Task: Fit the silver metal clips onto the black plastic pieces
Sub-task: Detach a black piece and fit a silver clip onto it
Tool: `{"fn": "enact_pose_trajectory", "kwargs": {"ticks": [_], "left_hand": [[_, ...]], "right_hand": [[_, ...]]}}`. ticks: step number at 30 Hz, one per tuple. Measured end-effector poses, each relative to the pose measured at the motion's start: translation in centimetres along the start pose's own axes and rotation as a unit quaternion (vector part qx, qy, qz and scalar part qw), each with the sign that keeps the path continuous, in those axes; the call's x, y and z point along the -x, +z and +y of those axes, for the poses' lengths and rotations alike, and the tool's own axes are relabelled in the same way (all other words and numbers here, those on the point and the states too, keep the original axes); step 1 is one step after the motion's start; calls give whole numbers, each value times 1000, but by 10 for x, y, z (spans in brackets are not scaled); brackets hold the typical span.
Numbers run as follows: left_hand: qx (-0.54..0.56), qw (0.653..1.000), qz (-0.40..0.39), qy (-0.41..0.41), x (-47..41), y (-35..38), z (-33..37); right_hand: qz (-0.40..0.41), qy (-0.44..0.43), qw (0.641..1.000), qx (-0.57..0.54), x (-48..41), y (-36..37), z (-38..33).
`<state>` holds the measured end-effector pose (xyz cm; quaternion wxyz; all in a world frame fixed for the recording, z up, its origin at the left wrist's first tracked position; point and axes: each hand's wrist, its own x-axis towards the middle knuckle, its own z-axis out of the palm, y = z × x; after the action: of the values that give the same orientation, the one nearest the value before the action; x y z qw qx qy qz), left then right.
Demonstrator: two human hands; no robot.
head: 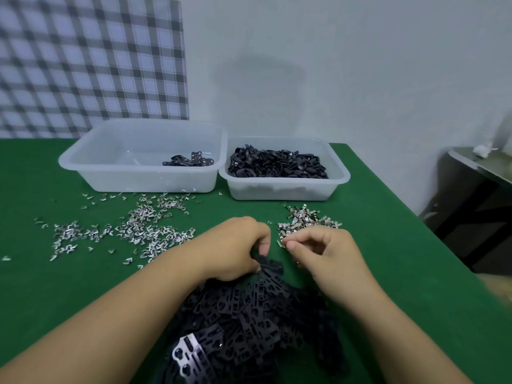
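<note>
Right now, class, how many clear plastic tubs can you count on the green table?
2. The larger tub sits back left, holding a few black pieces. The smaller tub sits just right of it, heaped with black parts. No others show.

Over the green table, both forearms are bare to the picture's lower edge. The left hand and right hand are bare too, with short, plain fingernails.
</note>
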<state>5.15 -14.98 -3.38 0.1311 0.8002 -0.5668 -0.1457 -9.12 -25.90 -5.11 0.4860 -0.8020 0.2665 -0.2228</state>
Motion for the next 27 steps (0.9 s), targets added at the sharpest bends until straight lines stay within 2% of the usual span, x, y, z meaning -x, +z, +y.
{"fn": "enact_pose_trajectory", "kwargs": {"ticks": [5,9,13,17,19,22,24,27], "left_hand": [[69,997,26,-24,1,-7,-4],[185,977,89,-55,-2,-8,-9],[375,910,160,-73,-7,-8,-11],[505,836,198,-79,-12,-3,-10],[537,811,216,-86,-14,2,-12],[511,802,290,-107,-17,13,-18],[510,783,335,-121,-19,19,-23],[514,773,346,-133,-21,23,-28]], "right_hand": [[-6,-5,1000,0,-5,-5,-1],[-44,-14,999,-11,-16,-5,-7],[-64,-27,995,-72,-36,-7,-18],[-21,-36,995,-87,-56,-1,-21],[0,-34,994,-104,-62,3,-18],[33,-48,991,-120,-66,10,-7],[71,-68,995,-30,-66,12,4],[63,-90,983,146,-66,11,12]]}}
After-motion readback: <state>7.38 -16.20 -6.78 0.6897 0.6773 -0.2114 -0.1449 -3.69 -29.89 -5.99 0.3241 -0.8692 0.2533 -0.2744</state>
